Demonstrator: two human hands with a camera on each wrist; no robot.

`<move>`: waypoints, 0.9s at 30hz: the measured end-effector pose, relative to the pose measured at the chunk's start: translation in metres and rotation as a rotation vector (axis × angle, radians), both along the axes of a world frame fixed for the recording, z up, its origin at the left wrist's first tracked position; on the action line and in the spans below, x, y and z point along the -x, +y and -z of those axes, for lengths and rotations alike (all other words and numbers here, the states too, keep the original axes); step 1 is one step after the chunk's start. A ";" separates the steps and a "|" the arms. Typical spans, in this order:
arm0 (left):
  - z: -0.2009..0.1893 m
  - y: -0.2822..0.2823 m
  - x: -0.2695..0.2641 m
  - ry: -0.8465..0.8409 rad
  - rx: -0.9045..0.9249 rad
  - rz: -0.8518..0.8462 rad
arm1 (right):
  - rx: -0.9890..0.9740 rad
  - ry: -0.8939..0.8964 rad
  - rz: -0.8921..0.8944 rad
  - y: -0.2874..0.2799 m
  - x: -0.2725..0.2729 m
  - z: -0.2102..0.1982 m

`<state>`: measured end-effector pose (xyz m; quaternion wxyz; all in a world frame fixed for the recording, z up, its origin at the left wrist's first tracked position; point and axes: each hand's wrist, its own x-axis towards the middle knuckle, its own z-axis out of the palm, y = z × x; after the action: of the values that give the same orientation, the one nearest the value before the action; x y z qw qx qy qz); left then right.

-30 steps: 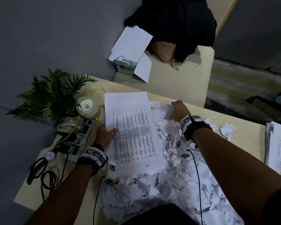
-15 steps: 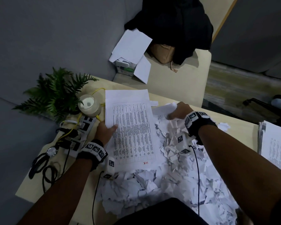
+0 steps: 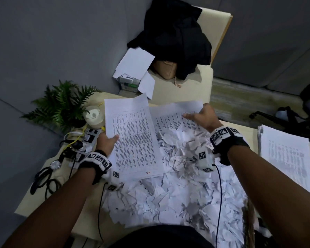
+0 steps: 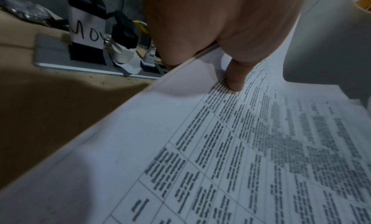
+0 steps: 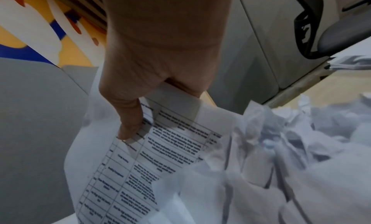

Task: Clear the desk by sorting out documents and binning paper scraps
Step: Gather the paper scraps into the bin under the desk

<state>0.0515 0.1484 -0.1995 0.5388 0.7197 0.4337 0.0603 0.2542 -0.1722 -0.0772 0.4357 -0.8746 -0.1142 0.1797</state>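
Left hand [image 3: 106, 142] pinches printed sheet [image 3: 132, 138] at its left edge — long axis running away from person. Right hand [image 3: 204, 117] grips second sheet [image 3: 175, 115], near end buried under scrap pile [image 3: 177, 185] — lift, don't drag.

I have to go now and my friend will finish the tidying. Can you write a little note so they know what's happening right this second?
Left hand pinches the left edge of a printed sheet, thumb on top.
Right hand grips a second printed sheet, its near part covered by the scrap pile.
A stack of documents sits at the desk's right edge.
Done: some documents are stacked.
Left: free the second sheet, put both sheets with the documents, then bin all the scraps. No bin shows in these views.
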 end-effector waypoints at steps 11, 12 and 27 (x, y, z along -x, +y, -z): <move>-0.021 -0.010 -0.006 -0.043 -0.076 0.106 | 0.278 -0.018 -0.169 -0.011 0.044 0.022; -0.023 -0.012 -0.006 -0.032 -0.083 0.113 | 0.279 -0.024 -0.151 -0.011 0.046 0.025; -0.022 -0.012 -0.012 0.004 -0.088 0.139 | 0.243 0.038 -0.028 -0.008 0.010 0.036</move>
<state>0.0633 0.1359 -0.1771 0.5088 0.7712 0.3805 0.0403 0.2441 -0.1805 -0.1129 0.3262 -0.9157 -0.0954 0.2145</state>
